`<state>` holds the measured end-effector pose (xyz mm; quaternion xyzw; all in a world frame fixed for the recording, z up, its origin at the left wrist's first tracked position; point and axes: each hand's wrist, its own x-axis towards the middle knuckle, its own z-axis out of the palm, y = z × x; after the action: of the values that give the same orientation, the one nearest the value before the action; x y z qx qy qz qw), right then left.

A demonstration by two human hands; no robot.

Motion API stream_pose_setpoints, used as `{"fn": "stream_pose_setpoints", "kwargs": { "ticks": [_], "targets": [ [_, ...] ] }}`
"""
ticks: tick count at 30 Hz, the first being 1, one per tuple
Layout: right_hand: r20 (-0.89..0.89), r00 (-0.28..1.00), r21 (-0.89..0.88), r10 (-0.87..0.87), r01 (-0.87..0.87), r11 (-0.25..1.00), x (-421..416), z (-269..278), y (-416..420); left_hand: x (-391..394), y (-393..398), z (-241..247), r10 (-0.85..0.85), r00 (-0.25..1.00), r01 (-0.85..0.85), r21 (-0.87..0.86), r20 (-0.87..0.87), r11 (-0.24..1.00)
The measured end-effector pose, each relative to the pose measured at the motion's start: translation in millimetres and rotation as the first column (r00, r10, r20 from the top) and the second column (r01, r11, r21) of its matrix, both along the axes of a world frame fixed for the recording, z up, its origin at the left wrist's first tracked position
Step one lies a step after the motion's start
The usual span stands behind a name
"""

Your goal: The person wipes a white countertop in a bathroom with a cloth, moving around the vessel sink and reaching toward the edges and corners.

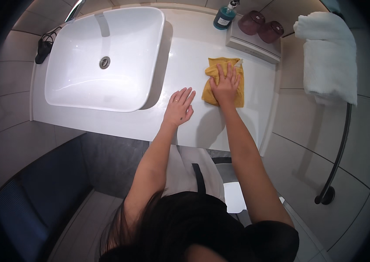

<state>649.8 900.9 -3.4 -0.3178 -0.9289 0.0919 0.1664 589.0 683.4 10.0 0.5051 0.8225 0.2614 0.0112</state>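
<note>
My right hand (225, 90) presses flat on a folded yellow cloth (209, 96), fingers spread. The cloth lies wrinkled on the white countertop (191, 49), with a small pale tag at its upper right corner. To the left, my left hand (178, 108) is over the counter near its front edge, palm down and holding nothing. Whether it rests on the surface, I cannot tell. Just beyond it on the left stands a white rectangular vessel sink (129, 72) with a round metal drain (104, 62).
At the back right, a pump bottle of blue-green liquid (224, 19) stands beside a low box (253, 49) bearing two dark red cups (252, 23). White towels (329, 65) hang by a black rail (342, 147) on the right wall. A black corded device (43, 49) lies left of the sink.
</note>
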Motion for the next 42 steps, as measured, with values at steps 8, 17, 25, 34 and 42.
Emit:
{"fn": "stream_pose_setpoints", "kwargs": {
  "ticks": [8,17,25,34,42],
  "targets": [
    [0.008,0.999,0.073,0.05,-0.051,0.996,69.8,4.4,-45.9,1.1,1.4,1.2,-0.006,1.0,0.006,0.013,0.022,1.0],
    [0.153,0.985,-0.117,0.08,-0.062,0.991,182.2,29.8,-85.6,7.6,0.1,0.0,-0.009,1.0,0.009,0.01,0.015,1.0],
    [0.136,0.99,-0.081,0.045,-0.034,0.996,198.8,30.5,-49.0,80.2,26.5,-0.9,0.241,0.967,-0.246,0.06,0.082,0.967],
    [0.142,0.975,0.015,-0.172,0.172,0.985,165.5,7.3,16.7,82.6,31.1,5.9,0.234,0.971,-0.236,0.041,0.053,0.971],
    [0.171,0.964,0.069,-0.205,0.196,0.978,144.3,2.8,53.8,83.2,31.2,4.7,0.24,0.969,-0.236,-0.067,0.054,0.969]
  ]
}}
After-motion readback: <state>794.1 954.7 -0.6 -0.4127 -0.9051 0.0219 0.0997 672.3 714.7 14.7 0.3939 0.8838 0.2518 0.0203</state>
